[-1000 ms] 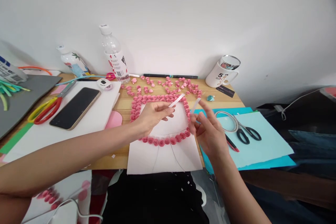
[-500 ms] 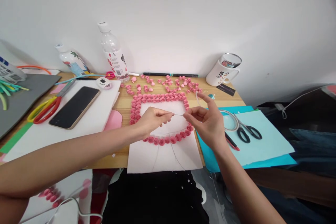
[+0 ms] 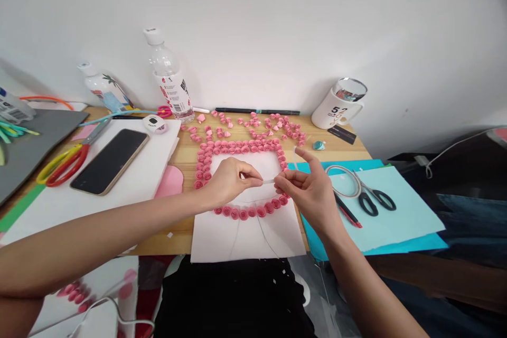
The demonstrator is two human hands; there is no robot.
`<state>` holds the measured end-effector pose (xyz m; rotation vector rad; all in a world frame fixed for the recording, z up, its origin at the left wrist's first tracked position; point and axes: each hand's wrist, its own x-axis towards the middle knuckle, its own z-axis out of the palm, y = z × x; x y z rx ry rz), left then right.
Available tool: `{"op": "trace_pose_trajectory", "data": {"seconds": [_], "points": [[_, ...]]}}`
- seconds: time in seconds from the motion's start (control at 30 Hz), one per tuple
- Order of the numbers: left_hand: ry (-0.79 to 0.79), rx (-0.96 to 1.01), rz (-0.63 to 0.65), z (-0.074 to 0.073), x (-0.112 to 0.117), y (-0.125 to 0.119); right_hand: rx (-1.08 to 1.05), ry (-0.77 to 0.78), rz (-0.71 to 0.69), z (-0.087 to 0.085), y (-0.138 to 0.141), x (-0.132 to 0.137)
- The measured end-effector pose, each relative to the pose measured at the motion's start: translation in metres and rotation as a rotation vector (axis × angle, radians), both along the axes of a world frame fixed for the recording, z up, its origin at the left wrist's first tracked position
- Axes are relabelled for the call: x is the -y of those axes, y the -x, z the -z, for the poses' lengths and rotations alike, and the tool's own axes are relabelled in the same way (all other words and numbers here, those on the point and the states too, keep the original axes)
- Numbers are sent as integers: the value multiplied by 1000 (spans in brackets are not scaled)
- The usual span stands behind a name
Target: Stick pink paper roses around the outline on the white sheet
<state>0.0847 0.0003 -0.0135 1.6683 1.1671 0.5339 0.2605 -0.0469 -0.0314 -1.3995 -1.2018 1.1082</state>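
Note:
A thin whitish strip (image 3: 268,181) is stretched between my hands, its material too fine to make out. My left hand (image 3: 232,182) pinches one end between thumb and fingertips. On the other side my right hand (image 3: 311,185) pinches the strip between thumb and fingers, index finger raised; a pale length of it curls up by that fingertip. Both hands hover over a white sheet (image 3: 247,240) with pencil lines. Pink paper roses (image 3: 243,214) form a rounded frame on the sheet, partly hidden by my left hand. Loose pink roses (image 3: 277,124) lie behind it.
On the left are a phone (image 3: 111,161), red-and-yellow scissors (image 3: 65,163), a tape dispenser (image 3: 154,123) and a water bottle (image 3: 172,84). To the right are a white mug (image 3: 336,108), a teal rose (image 3: 318,145), black-handled scissors (image 3: 374,200), a tape ring (image 3: 358,185) and blue paper (image 3: 412,211).
My hands have come down slightly, and the strip between them now shows a broader face. My right hand has shifted a little left, and the teal rose is more visible.

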Motion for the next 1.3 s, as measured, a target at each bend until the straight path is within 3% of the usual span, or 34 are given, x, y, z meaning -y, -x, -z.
{"op": "trace_pose_trajectory", "data": {"seconds": [0.1, 0.27, 0.37, 0.6, 0.87, 1.07, 1.3], "points": [[2, -50, 9, 5, -2, 0, 128, -21, 20, 5, 0, 0], [43, -131, 107, 19, -8, -1, 610, -43, 11, 11, 3, 0], [87, -155, 143, 23, -11, -4, 755, -34, -26, 13, 3, 1], [177, -220, 211, 22, -14, -11, 899, -8, -85, 15, 5, 0], [124, -273, 231, 27, -14, -12, 1021, -1, -146, 14, 9, -4], [110, -386, 357, 19, -13, -17, 1137, 53, -184, 14, 11, -5], [77, -431, 386, 18, -13, -20, 1191, 118, -246, 10, 12, -9]]}}
